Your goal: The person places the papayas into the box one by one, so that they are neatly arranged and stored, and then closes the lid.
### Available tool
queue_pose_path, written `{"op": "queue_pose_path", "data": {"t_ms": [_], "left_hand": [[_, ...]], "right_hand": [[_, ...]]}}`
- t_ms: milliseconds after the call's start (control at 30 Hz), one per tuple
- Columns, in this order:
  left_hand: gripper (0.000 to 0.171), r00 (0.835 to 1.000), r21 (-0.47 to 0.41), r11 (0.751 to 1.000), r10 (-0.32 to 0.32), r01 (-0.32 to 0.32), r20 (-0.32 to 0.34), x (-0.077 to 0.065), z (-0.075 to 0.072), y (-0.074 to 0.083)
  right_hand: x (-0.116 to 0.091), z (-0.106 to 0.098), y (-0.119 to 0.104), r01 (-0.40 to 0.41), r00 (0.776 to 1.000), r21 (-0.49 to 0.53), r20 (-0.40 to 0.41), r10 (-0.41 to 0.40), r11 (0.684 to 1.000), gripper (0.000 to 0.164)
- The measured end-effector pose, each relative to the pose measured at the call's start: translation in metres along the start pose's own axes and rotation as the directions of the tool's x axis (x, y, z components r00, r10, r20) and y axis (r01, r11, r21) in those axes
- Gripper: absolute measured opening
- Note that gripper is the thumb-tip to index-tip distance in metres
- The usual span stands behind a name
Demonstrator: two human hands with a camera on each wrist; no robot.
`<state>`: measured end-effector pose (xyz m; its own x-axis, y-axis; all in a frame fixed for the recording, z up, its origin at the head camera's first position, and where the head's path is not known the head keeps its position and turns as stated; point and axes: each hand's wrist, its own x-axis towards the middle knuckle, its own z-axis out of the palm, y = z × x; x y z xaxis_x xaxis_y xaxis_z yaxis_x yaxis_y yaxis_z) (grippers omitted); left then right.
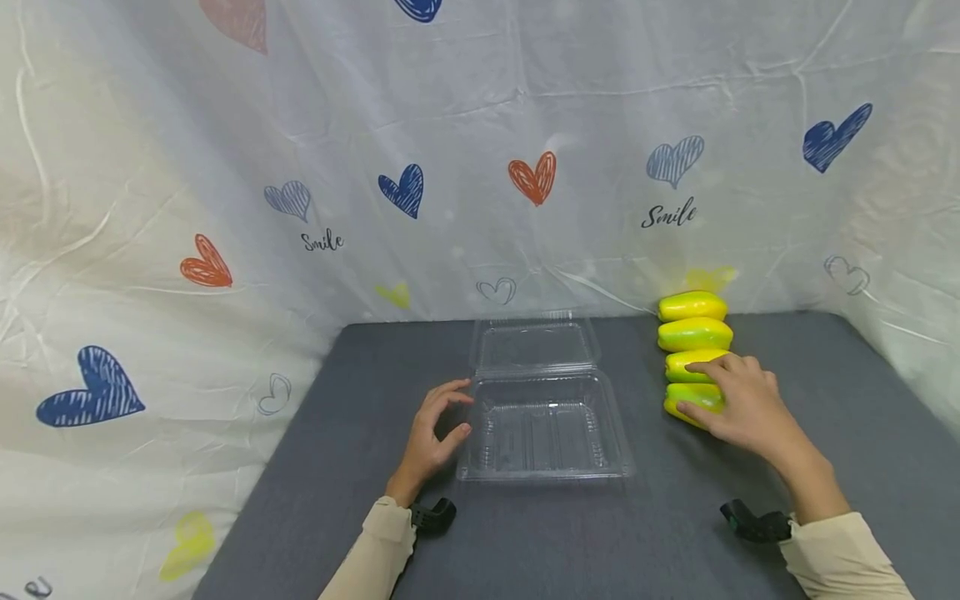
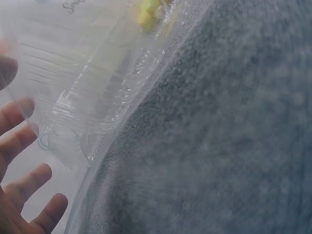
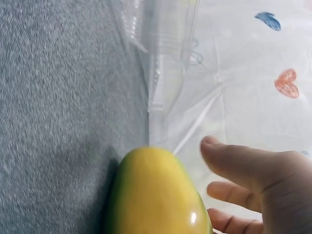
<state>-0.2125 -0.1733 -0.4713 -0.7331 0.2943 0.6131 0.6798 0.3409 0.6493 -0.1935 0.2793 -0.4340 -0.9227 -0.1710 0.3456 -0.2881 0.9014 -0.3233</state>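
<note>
The front yellow-green mango (image 1: 693,395) lies on the tabletop (image 1: 322,508), nearest in a column of four. The right hand (image 1: 746,408) is spread wide over it, gripping nothing; contact is unclear. Its fingers reach over the second mango (image 1: 678,367), so a pinch could nudge that neighbour, and smooth, rounded skin might slip. The left hand (image 1: 431,433), fingers spread, is beside the clear clamshell container (image 1: 543,477), which looks light enough to slide if bumped.
</note>
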Motion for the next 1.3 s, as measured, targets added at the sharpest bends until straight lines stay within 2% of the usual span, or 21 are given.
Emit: {"op": "queue_pose_path", "data": {"t_ms": [233, 667, 733, 1033, 1300], "left_hand": [[0.033, 1.000, 0.006, 1.000, 0.001, -0.001, -0.003, -0.001, 0.000, -0.001], [0.033, 1.000, 0.000, 1.000, 0.007, -0.007, -0.011, -0.002, 0.001, -0.001], [0.033, 1.000, -0.001, 1.000, 0.004, -0.004, -0.014, -0.003, 0.003, -0.005], [0.036, 0.999, 0.015, 1.000, 0.022, -0.022, -0.026, -0.011, 0.010, -0.042], [0.035, 1.000, 0.012, 1.000, 0.019, -0.019, -0.012, -0.012, 0.008, -0.046]], "right_hand": [[-0.001, -0.003, 0.007, -0.003, 0.997, -0.018, 0.082, 0.004, 1.000, 0.060], [-0.002, -0.006, 0.019, 0.004, 0.992, -0.032, 0.124, 0.000, 0.999, 0.060], [-0.002, -0.006, 0.019, 0.009, 0.991, -0.028, 0.132, -0.006, 1.000, 0.059], [-0.002, -0.006, 0.020, 0.027, 0.993, -0.001, 0.117, -0.027, 1.000, 0.060], [-0.004, -0.006, 0.023, 0.047, 0.982, 0.019, 0.183, -0.049, 0.999, 0.068]]}}
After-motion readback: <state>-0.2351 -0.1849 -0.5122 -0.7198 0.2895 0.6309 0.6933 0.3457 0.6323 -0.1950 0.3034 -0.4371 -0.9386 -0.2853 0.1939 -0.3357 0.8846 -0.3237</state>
